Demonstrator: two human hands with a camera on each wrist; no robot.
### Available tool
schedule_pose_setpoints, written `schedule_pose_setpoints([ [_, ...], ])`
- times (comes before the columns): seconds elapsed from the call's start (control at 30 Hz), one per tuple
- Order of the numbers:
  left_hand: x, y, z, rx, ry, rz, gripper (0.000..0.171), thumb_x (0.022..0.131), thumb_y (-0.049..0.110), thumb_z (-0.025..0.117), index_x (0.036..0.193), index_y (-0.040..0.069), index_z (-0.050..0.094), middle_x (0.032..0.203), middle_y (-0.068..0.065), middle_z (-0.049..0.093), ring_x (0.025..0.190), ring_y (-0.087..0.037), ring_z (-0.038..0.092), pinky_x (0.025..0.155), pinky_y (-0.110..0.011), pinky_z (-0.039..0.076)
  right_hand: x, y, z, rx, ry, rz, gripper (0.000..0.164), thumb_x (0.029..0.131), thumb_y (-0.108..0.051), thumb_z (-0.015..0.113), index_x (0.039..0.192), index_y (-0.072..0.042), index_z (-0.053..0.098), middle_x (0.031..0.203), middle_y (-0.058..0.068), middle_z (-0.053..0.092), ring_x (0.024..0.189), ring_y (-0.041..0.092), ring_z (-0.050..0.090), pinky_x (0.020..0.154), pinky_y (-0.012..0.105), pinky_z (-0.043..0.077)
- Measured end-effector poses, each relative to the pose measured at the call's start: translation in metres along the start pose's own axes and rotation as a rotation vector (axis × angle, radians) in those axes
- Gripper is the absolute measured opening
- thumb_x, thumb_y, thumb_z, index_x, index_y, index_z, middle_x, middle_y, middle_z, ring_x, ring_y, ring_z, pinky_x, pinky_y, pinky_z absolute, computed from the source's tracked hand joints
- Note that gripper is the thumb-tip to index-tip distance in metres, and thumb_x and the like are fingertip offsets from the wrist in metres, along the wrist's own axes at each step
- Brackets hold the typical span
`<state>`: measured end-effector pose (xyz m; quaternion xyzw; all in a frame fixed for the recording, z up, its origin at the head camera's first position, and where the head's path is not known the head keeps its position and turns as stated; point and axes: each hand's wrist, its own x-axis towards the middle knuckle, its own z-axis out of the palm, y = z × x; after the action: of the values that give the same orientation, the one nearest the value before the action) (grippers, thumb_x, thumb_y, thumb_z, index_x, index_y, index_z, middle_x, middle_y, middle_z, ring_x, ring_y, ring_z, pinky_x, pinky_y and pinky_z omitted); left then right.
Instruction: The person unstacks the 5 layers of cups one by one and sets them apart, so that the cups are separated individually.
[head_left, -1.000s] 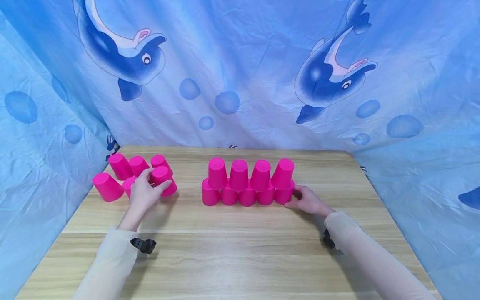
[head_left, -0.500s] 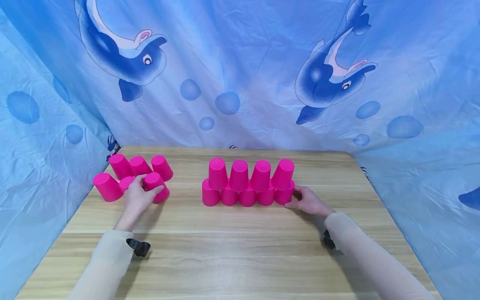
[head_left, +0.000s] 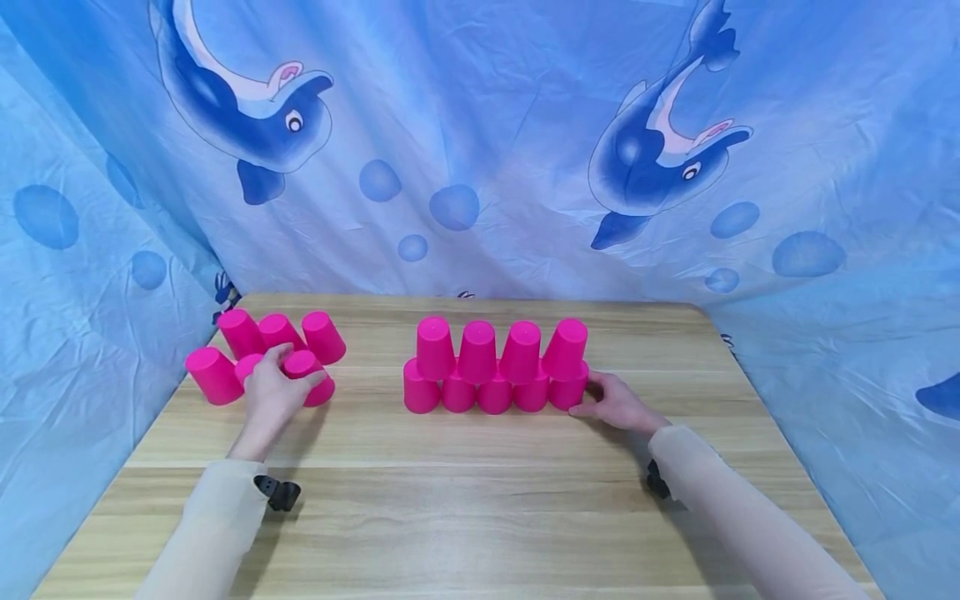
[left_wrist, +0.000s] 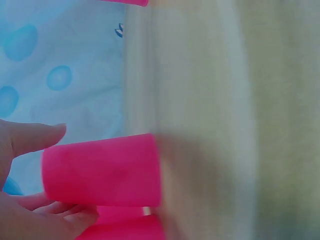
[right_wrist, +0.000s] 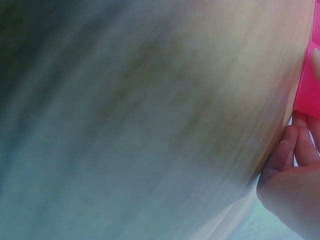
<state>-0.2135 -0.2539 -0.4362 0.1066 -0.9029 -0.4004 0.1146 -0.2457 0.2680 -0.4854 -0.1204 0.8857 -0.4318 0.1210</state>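
Around an upside-down pink cup at the left of the table, my left hand curls its thumb and fingers. In the left wrist view this cup lies between the thumb above and the fingers below. Several more inverted pink cups cluster beside and behind that hand, one partly hidden by it. At mid-table, a row of pink cups carries a second row. My right hand holds the right-end bottom cup, thumb in front, fingers behind; the right wrist view shows only its edge.
The wooden table has a back edge against a blue curtain printed with dolphins and bubbles. Side curtains hang close to its left and right edges. A black strap device sits at the left wrist.
My left hand has moved slightly left and toward me with its cup, away from the cup behind it at the group's right. My right hand and the stacked rows stay put.
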Motion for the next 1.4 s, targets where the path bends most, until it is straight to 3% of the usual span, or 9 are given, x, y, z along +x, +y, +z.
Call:
schedule_pose_setpoints([
  [0.1,0.001,0.011,-0.004,-0.007,0.061,0.05,0.08,0.082,0.029,0.075,0.143,-0.003,0.035,0.136,-0.027,0.045,0.121,-0.046,0.043,0.096,-0.06,0.037,0.001,0.001,0.0,-0.004,0.001,0.0,0.067,0.078,-0.021,0.081,0.137,-0.012,0.05,0.133,0.007,0.052,0.125,0.031,0.044,0.102,0.049,0.036],
  [0.27,-0.002,0.039,-0.004,-0.022,0.165,0.174,0.073,0.082,0.033,0.075,0.14,0.002,0.044,0.133,-0.021,0.051,0.117,-0.042,0.048,0.094,-0.058,0.039,0.002,0.002,0.0,-0.002,-0.002,-0.001,0.067,0.078,-0.02,0.08,0.137,-0.011,0.051,0.134,0.007,0.052,0.126,0.031,0.044,0.103,0.05,0.035],
  [0.37,-0.007,0.06,0.005,-0.05,0.156,0.262,0.068,0.08,0.03,0.078,0.135,0.002,0.05,0.129,-0.019,0.055,0.116,-0.04,0.051,0.091,-0.054,0.044,0.002,0.001,0.0,-0.001,-0.005,0.0,0.067,0.078,-0.021,0.081,0.138,-0.011,0.05,0.134,0.007,0.052,0.126,0.031,0.043,0.103,0.05,0.035],
  [0.43,-0.012,0.074,0.013,-0.087,0.103,0.3,0.067,0.078,0.026,0.08,0.133,0.001,0.052,0.128,-0.019,0.056,0.116,-0.039,0.052,0.092,-0.051,0.044,0.002,0.0,-0.001,0.001,-0.003,0.0,0.068,0.078,-0.022,0.081,0.138,-0.012,0.05,0.134,0.007,0.051,0.126,0.031,0.043,0.103,0.05,0.035],
  [0.63,-0.022,0.103,0.04,-0.268,-0.141,0.275,0.073,0.075,0.023,0.084,0.135,0.001,0.049,0.133,-0.015,0.053,0.123,-0.031,0.049,0.1,-0.041,0.04,0.002,-0.001,-0.002,0.001,0.002,-0.005,0.068,0.078,-0.022,0.081,0.137,-0.011,0.05,0.134,0.007,0.052,0.126,0.031,0.043,0.103,0.05,0.035],
  [0.77,-0.023,0.116,0.056,-0.32,-0.217,0.275,0.077,0.074,0.027,0.084,0.136,0.002,0.048,0.134,-0.013,0.052,0.124,-0.028,0.047,0.101,-0.038,0.039,0.002,0.0,-0.002,-0.005,0.003,-0.003,0.067,0.078,-0.021,0.081,0.137,-0.011,0.05,0.133,0.007,0.052,0.125,0.031,0.044,0.102,0.05,0.036],
  [0.9,-0.022,0.124,0.068,-0.332,-0.241,0.276,0.08,0.073,0.031,0.084,0.137,0.003,0.047,0.135,-0.012,0.051,0.124,-0.028,0.048,0.101,-0.039,0.039,0.001,0.0,-0.001,-0.009,0.005,-0.002,0.067,0.078,-0.021,0.081,0.136,-0.011,0.051,0.132,0.006,0.053,0.124,0.031,0.045,0.102,0.049,0.037],
  [1.13,-0.021,0.127,0.082,-0.325,-0.212,0.256,0.071,0.073,0.026,0.085,0.132,0.005,0.053,0.125,-0.012,0.059,0.115,-0.028,0.055,0.097,-0.041,0.044,0.001,-0.002,0.0,-0.017,0.002,0.004,0.066,0.078,-0.02,0.081,0.136,-0.011,0.051,0.131,0.007,0.053,0.123,0.03,0.046,0.101,0.05,0.037],
  [1.4,-0.025,0.123,0.083,-0.35,-0.178,0.277,0.058,0.076,0.02,0.083,0.126,0.006,0.057,0.113,-0.011,0.063,0.105,-0.028,0.06,0.092,-0.044,0.047,0.002,-0.001,0.002,-0.007,0.003,0.009,0.066,0.078,-0.02,0.081,0.136,-0.013,0.051,0.131,0.006,0.054,0.122,0.029,0.046,0.101,0.049,0.037],
])
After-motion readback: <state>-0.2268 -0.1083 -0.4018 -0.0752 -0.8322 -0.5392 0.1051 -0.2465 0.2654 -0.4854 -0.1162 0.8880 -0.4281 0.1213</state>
